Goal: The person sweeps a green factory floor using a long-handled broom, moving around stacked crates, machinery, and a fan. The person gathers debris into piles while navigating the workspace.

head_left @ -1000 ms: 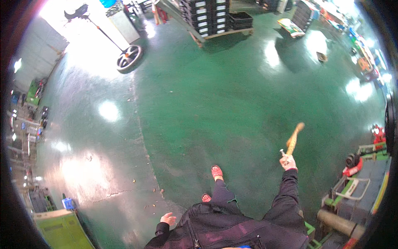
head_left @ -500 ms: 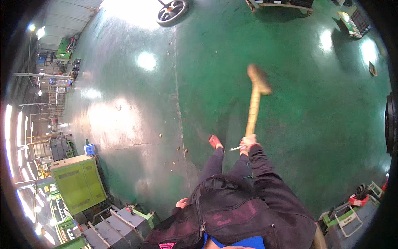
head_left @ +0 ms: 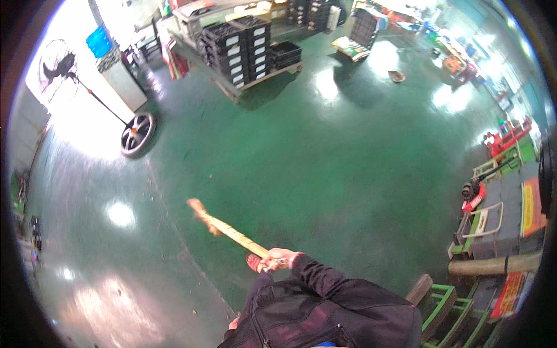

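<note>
My right hand [head_left: 282, 258] is closed around the lower end of a mallet-like tool [head_left: 238, 236]. Its long yellow handle has dark bands, and a short brown head sits crosswise at the far end, blurred by motion. The tool points forward and to the left, above the green floor [head_left: 325, 191]. Something small and pale shows at the same fist, too unclear to name. Only a bit of my left hand [head_left: 234, 323] shows low beside my dark jacket; its fingers are hidden. A red shoe [head_left: 253, 262] is partly behind the tool's handle.
Ahead on the left stands a fan on a wheel-like base [head_left: 139, 134]. Black crates [head_left: 238, 52] are stacked on a low platform beyond. A bag [head_left: 351, 47] lies farther right, near a small brown object [head_left: 397, 76]. Green metal frames [head_left: 444, 307] line the right side.
My view has turned to the right, bringing the fan and stacked crates into sight. The tool has swung from pointing straight ahead to pointing forward-left, still in my right hand.
</note>
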`<action>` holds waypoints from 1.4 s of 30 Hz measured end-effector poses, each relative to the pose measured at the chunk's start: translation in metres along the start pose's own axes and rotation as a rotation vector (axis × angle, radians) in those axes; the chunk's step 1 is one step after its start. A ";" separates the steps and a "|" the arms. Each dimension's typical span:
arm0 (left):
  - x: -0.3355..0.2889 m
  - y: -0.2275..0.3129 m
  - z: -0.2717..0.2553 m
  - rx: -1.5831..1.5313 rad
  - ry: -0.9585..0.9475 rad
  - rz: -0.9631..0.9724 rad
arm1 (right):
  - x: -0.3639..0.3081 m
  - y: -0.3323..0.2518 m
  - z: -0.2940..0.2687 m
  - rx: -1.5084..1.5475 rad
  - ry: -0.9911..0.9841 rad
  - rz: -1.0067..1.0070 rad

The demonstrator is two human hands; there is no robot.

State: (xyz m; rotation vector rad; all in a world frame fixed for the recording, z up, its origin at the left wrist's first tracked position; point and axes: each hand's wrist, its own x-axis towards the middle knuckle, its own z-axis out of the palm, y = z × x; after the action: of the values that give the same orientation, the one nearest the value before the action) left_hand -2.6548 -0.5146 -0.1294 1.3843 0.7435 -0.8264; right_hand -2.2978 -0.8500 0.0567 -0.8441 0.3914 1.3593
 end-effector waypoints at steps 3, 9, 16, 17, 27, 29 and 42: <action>0.034 0.039 -0.048 -0.109 -0.065 -0.051 | -0.029 -0.014 -0.016 0.007 0.263 -0.110; 0.057 0.155 -0.083 -0.185 0.221 -0.138 | -0.019 -0.035 -0.042 0.197 0.688 -0.434; 0.002 0.160 -0.091 -0.226 0.335 -0.107 | -0.030 -0.175 -0.123 0.919 0.301 -0.647; -0.014 0.148 -0.083 -0.225 0.360 -0.131 | -0.025 -0.196 -0.134 0.842 0.300 -0.615; -0.032 0.140 -0.022 0.047 0.354 -0.096 | 0.271 -0.185 -0.101 0.290 -0.327 -0.089; -0.022 0.155 -0.027 0.099 0.352 -0.055 | 0.294 -0.147 -0.036 -0.555 0.645 -0.097; 0.015 0.379 -0.065 0.211 0.511 -0.241 | 0.244 -0.307 0.140 0.039 -0.191 0.372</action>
State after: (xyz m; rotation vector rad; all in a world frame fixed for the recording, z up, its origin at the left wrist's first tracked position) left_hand -2.3233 -0.4481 0.0552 1.7468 1.2640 -0.7566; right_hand -1.9852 -0.5750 0.0720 -0.6206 0.4382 1.7555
